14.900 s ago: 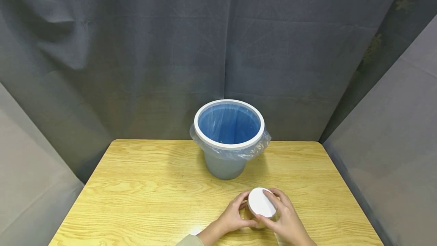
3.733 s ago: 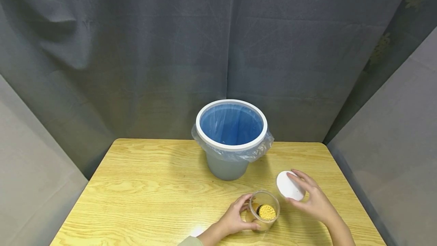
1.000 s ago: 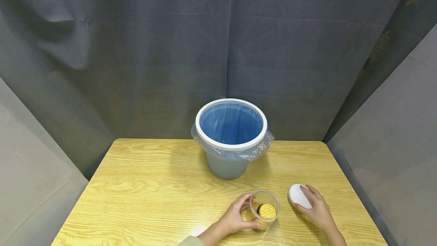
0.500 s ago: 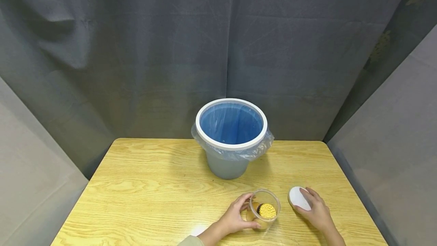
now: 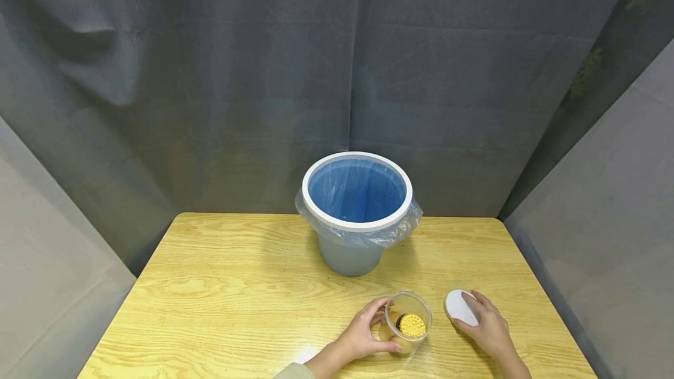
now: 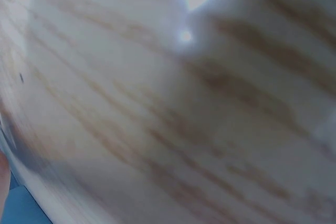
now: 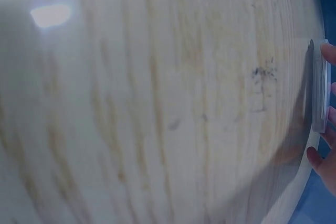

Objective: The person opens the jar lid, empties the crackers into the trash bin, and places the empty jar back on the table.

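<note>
My left hand grips the left side of a clear plastic jar near the front of the table, in the head view. Inside the uncovered jar lies a round, yellow, knobbly piece with a dark edge; its exact kind is unclear. To the right, my right hand holds a white round lid by its edge, at or just above the tabletop. From the right wrist, the lid shows edge-on among the fingers. The left wrist view catches only a sliver of a finger and no jar.
A grey bin with a white rim and a clear plastic liner stands at the back middle of the wooden table. Grey curtains close off the back and both sides.
Earlier the lid sat on the jar under both hands. My right hand has lifted it off, carried it right and lowered it towards the table. The left hand has kept hold of the jar.
</note>
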A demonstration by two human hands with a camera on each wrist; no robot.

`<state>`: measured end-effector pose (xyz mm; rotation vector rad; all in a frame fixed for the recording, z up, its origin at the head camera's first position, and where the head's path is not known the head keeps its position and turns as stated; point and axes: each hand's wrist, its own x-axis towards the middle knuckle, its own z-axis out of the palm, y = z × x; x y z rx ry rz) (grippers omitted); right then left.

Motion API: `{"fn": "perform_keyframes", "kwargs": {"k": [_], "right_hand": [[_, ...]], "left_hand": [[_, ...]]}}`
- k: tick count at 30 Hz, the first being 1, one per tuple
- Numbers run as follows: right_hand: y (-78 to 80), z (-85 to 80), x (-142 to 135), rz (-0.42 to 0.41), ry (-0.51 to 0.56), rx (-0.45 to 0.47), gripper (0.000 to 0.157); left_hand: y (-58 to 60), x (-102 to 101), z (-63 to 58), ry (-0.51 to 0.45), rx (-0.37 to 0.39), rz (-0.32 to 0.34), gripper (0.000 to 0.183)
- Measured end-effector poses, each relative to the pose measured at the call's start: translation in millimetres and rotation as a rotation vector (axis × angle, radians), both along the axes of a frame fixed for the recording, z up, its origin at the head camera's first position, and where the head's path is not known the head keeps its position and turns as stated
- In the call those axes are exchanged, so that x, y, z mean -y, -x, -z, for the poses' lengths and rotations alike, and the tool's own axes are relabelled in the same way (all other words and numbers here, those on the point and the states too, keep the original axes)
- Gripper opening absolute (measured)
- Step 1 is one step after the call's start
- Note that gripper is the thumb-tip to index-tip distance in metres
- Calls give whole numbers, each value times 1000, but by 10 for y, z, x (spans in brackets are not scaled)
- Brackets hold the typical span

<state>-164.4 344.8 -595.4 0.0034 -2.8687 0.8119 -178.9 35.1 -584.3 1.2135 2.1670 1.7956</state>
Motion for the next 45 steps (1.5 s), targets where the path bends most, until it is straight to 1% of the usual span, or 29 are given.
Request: {"fn": "perform_keyframes", "kwargs": {"k": [2,8,11,19,24,35,45], "right_hand": [[2,8,1,2,-2,4,69],[-2,33,4,8,-23,12,71],[-8,34,4,12,-30,20,71],[1,25,6,17,-45,68,73],[17,25,6,21,-43,95,75],[-4,37,-1,20,-25,73,72],[-9,36,-2,18,-17,81,72]], "left_hand": [[9,-10,35,-3,-4,-1,83],[68,-55,238,11,4,-6,85],[82,-61,274,13,23,5,85],[78,-51,254,19,58,11,84],[81,-53,256,18,64,11,84],[81,-44,253,23,76,8,84],[88,-37,240,21,83,12,83]]}}
